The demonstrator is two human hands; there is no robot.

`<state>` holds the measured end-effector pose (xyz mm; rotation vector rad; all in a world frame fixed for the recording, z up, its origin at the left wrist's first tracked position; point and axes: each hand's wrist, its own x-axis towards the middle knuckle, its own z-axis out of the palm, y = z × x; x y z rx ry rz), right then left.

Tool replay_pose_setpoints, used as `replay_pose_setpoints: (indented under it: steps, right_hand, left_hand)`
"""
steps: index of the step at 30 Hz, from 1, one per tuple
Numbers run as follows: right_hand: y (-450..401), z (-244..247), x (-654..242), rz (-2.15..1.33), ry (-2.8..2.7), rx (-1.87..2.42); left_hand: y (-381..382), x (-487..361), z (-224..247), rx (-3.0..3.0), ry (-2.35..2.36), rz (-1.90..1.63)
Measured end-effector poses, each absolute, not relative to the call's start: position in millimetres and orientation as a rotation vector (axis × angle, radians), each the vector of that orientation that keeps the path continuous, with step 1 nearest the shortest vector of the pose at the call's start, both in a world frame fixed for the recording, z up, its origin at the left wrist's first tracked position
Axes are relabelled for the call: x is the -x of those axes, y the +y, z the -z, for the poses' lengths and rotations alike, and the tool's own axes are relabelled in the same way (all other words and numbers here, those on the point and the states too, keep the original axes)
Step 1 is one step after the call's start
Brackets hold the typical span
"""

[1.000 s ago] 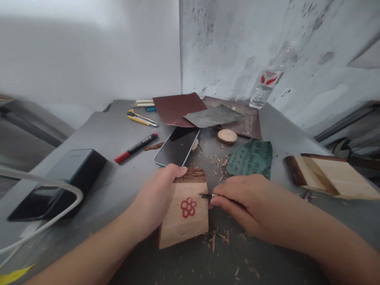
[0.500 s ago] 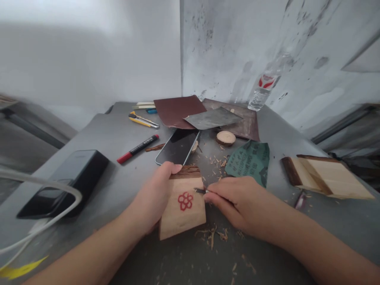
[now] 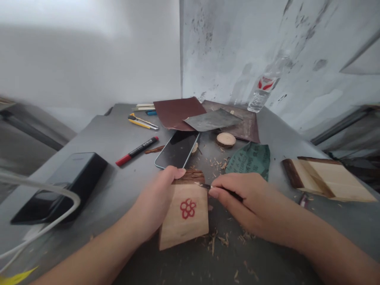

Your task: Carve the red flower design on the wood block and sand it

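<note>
Grey table (image 3: 95, 136), one, bearing all below. White cable (image 3: 44, 211), one, looped over black power bank (image 3: 59, 188), one. Red marker (image 3: 136, 151), one. Utility knife (image 3: 142, 122), one, yellow, near the far edge.

Left hand (image 3: 154, 202): fingers curled, gripping the block (image 3: 185, 221) by its side. Block, one, pale wood, held on the table between both hands, with red flower (image 3: 188, 208), one, on its face and bark (image 3: 190, 176) along its far edge. Right hand (image 3: 240, 202): narrow pinch on carving knife (image 3: 227, 191), one, tip at the bark edge.

By judgement, the step in hand is paring that edge; the next cut calls for a firm left-hand grip.

Phone (image 3: 177, 149), one, beyond the block. Sandpaper, four sheets: maroon sheet (image 3: 178, 113), grey sheet (image 3: 212, 120), brown sheet (image 3: 247, 130), green sheet (image 3: 249, 159). Wood disc (image 3: 225, 139), one. Shavings (image 3: 218, 164), many, uncounted. Plastic bottle (image 3: 263, 93), one, against the wall. Wood piece (image 3: 326, 178), one, bark-edged, far right; whether it is one piece or several, I cannot tell.
</note>
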<state>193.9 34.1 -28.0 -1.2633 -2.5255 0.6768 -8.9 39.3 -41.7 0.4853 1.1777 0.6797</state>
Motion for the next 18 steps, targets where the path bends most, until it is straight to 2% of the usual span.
replay_pose_setpoints:
  steps: [8,18]
  right_hand:
    - [29,13,-202,-0.714,-2.621,1.383]
    - [27,16,-201,-0.653,-2.616,1.329]
  left_hand:
    - [40,11,42,-0.431,1.224,-0.68]
    - [41,8,40,-0.449,1.293,-0.665]
